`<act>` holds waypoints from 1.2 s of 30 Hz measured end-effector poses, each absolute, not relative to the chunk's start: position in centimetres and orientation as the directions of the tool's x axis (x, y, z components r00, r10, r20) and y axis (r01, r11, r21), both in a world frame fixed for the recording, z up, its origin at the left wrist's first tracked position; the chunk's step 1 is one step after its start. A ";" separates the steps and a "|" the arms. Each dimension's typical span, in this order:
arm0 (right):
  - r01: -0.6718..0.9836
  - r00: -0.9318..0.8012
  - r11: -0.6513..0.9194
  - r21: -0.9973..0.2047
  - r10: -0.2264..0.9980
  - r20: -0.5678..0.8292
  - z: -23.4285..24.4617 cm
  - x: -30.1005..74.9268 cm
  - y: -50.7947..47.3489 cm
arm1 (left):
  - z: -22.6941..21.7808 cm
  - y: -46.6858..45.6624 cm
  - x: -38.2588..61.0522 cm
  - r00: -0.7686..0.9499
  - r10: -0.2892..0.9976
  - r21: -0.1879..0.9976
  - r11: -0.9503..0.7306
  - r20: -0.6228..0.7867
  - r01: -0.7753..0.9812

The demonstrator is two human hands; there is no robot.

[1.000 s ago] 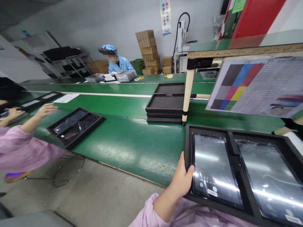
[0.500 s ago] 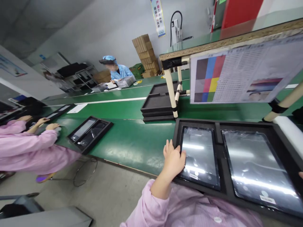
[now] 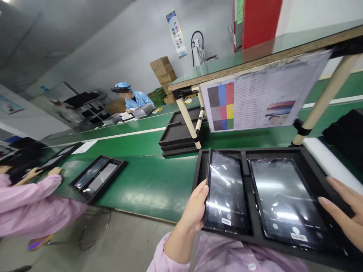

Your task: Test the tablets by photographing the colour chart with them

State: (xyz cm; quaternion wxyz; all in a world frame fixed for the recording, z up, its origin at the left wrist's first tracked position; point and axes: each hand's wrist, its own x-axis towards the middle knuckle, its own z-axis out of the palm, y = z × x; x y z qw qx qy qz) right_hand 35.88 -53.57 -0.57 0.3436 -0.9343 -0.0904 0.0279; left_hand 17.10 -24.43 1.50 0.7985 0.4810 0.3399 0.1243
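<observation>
At the belt's (image 3: 150, 185) near edge, a tray (image 3: 283, 154) carries two tablets. My left hand (image 3: 195, 206) grips the left tablet (image 3: 227, 189) by its left edge, tilted in its slot. My right hand (image 3: 344, 211), fingers straight and holding nothing, lies at the tray's right rim beside the right tablet (image 3: 286, 200).

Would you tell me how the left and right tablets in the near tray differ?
The left tablet is tilted, its left edge raised from the tray; the right tablet lies flat in its compartment. The left hand grips the left tablet; the right tablet is not gripped. Both are dark and film-wrapped.
</observation>
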 end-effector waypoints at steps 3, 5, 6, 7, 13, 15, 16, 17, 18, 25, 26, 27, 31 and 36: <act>0.356 0.908 -0.609 -0.709 0.404 0.109 1.7 33.1 -50.3 | 1.7 -24.1 16.7 0.728 0.575 0.882 0.464 -0.372 0.085; 0.448 0.835 -0.509 -0.735 0.533 0.140 2.3 31.5 -48.2 | 2.2 -23.9 16.3 0.742 0.591 0.887 0.462 -0.317 0.012; 0.471 0.806 -0.463 -0.750 0.571 0.154 2.4 30.9 -47.3 | 2.5 -23.9 16.2 0.747 0.600 0.886 0.463 -0.285 -0.034; 0.478 0.786 -0.416 -0.773 0.597 0.165 2.4 30.5 -46.4 | 2.8 -23.9 16.2 0.750 0.610 0.882 0.465 -0.256 -0.077; 0.210 0.854 0.171 -0.963 0.447 0.265 1.5 30.4 -43.0 | 3.2 -24.8 18.0 0.751 0.637 0.865 0.464 -0.175 -0.193; 0.065 0.889 0.352 -0.934 0.405 0.215 1.5 30.9 -42.3 | 2.9 -25.2 19.1 0.716 0.690 0.885 0.394 -0.107 -0.247; -0.001 0.892 0.418 -0.908 0.411 0.188 1.7 31.2 -42.1 | 2.7 -25.5 19.5 0.683 0.729 0.899 0.329 -0.049 -0.287; -0.056 0.888 0.468 -0.882 0.427 0.170 1.9 31.4 -41.8 | 2.5 -25.8 19.9 0.637 0.771 0.912 0.242 0.028 -0.332; -0.096 0.881 0.502 -0.860 0.445 0.161 2.1 31.6 -41.7 | 2.2 -26.0 20.2 0.584 0.803 0.918 0.136 0.119 -0.373; -0.120 0.841 0.571 -0.812 0.493 0.223 2.7 32.2 -41.5 | 0.1 -27.2 19.8 0.523 0.494 0.643 -0.751 0.695 -0.146; -0.108 0.837 0.566 -0.817 0.495 0.232 2.7 32.3 -41.6 | 0.0 -27.3 19.7 0.546 0.460 0.587 -0.806 0.700 -0.074; -0.096 0.836 0.556 -0.826 0.495 0.236 2.7 32.3 -41.6 | -0.1 -27.4 19.7 0.570 0.440 0.547 -0.837 0.694 -0.020; -0.060 0.854 0.516 -0.854 0.470 0.224 2.5 32.5 -41.9 | -0.1 -27.6 19.4 0.655 0.388 0.496 -0.868 0.648 0.024; -0.069 0.855 0.487 -0.871 0.479 0.200 2.4 32.6 -42.1 | 0.0 -27.2 18.9 0.736 0.396 0.646 -0.760 0.550 -0.073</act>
